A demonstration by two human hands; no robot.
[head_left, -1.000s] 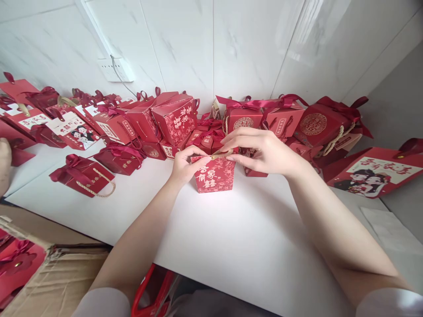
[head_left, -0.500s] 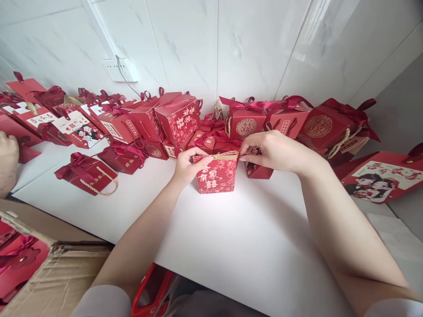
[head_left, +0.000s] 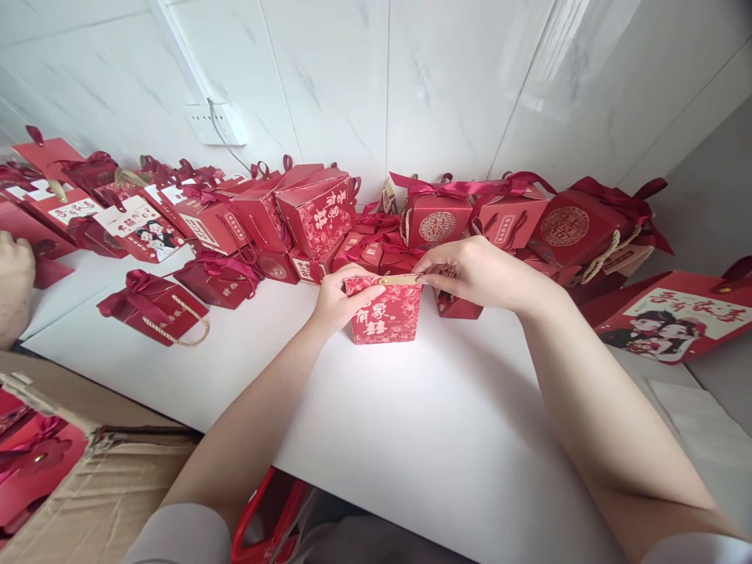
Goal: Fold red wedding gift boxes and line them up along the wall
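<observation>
A red gift box point(head_left: 391, 317) with pale Chinese lettering and a floral pattern stands upright on the white table point(head_left: 423, 439). My left hand point(head_left: 341, 301) grips its upper left edge, thumb on the front face. At the top right corner, my right hand point(head_left: 464, 270) pinches the end of a gold ribbon point(head_left: 403, 279) that runs along the box's top edge. A small gold stud sits near the middle of that edge. Behind my right hand, a darker red box point(head_left: 461, 304) is partly hidden.
Finished-looking red boxes with ribbons point(head_left: 317, 211) line the tiled wall. A box with a rope handle point(head_left: 156, 309) stands at left. A cardboard carton point(head_left: 111, 486) holds more red pieces. Another person's hand point(head_left: 15, 270) is at the far left, and a red box with a couple printed on it point(head_left: 675, 317) at right.
My right hand has moved slightly left, onto the top right corner of the gift box. My left thumb has shifted right along the top edge.
</observation>
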